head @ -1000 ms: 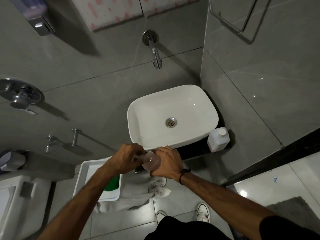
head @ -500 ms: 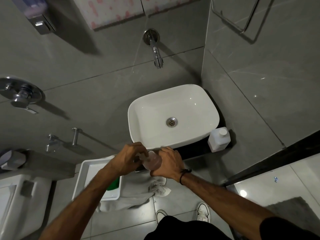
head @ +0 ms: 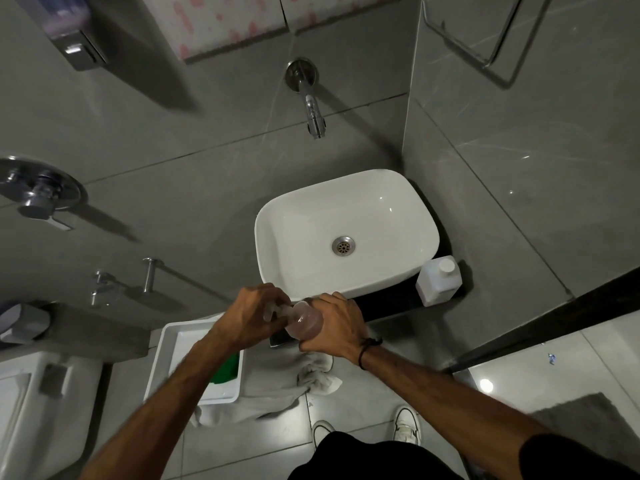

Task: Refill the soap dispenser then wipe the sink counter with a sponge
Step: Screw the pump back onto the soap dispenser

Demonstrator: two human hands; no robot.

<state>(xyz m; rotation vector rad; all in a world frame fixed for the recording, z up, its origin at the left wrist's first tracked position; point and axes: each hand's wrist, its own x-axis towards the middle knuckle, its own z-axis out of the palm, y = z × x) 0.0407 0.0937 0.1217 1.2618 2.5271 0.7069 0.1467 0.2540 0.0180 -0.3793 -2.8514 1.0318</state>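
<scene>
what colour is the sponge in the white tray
Green; the sponge shows in the head view, partly hidden by the left forearm.

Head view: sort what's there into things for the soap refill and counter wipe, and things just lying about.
For the job:
- clear soap bottle, held by left hand and right hand
- white refill jug beside the sink
- green sponge in the white tray

Lying about:
- crumpled grey towel
- wall tap
- wall dispenser
- toilet
</scene>
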